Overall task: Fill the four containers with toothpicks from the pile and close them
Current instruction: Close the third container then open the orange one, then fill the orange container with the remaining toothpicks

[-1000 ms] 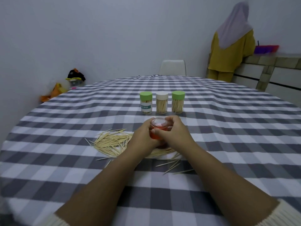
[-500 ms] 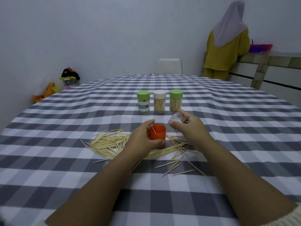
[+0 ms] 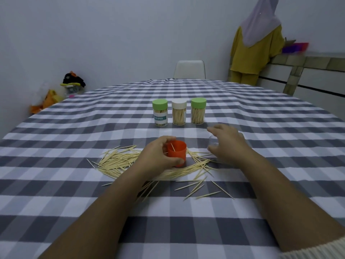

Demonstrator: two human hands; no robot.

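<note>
My left hand point(image 3: 158, 157) grips a small orange container point(image 3: 177, 153) that stands open among the toothpick pile point(image 3: 119, 161), with a toothpick or two inside it. To its right, my right hand point(image 3: 229, 144) is cupped over the clear lid point(image 3: 212, 142), thumb and fingers around it, low over the tablecloth. Behind them three filled containers stand closed in a row: a green-lidded one with a label point(image 3: 160, 113), a white-lidded one point(image 3: 179, 112) and another green-lidded one point(image 3: 198, 111).
A grey and white checked cloth point(image 3: 74, 184) covers the table. Loose toothpicks point(image 3: 203, 189) lie scattered in front of the pile. A white chair point(image 3: 190, 69) stands at the far edge. A person point(image 3: 257, 43) stands at a counter at the back right.
My right hand took the clear lid off the orange container and carried it right and down toward the cloth. My left hand kept hold of the container, which is now open.
</note>
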